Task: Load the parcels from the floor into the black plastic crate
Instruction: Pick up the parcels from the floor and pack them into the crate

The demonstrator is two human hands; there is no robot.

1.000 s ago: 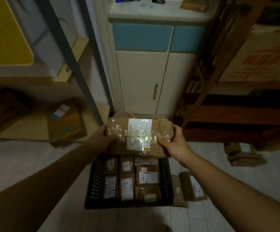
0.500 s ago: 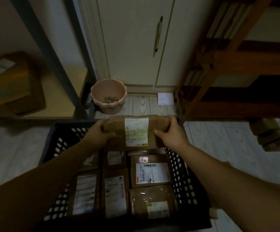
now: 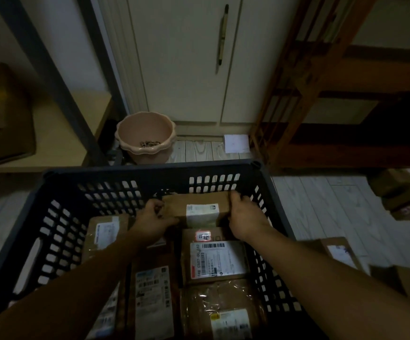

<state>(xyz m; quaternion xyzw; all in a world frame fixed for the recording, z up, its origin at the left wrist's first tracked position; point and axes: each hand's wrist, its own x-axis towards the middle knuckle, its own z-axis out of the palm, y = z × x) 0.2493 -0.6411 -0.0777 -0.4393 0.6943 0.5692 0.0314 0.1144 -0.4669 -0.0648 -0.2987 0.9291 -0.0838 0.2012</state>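
Note:
The black plastic crate [image 3: 150, 173] fills the lower middle of the head view, with several brown labelled parcels lying flat inside. A brown parcel with a white label [image 3: 196, 207] sits low inside the crate, against its far wall. My left hand [image 3: 153, 220] grips its left end and my right hand [image 3: 244, 215] grips its right end. In front of it lies a parcel with a barcode label [image 3: 215, 260]. On the floor right of the crate lies another brown parcel [image 3: 339, 251], partly behind my right forearm.
A pink plastic pot [image 3: 146, 137] stands on the floor just beyond the crate. A stack of brown parcels [image 3: 405, 192] lies at the right edge. White cabinet doors [image 3: 186, 57] close the back, a wooden rack [image 3: 304, 77] the right, a low shelf with a carton [image 3: 5, 114] the left.
Both hands have carried the labelled parcel from above the crate down into it, to the far wall. The view has moved closer and tilted down over the crate.

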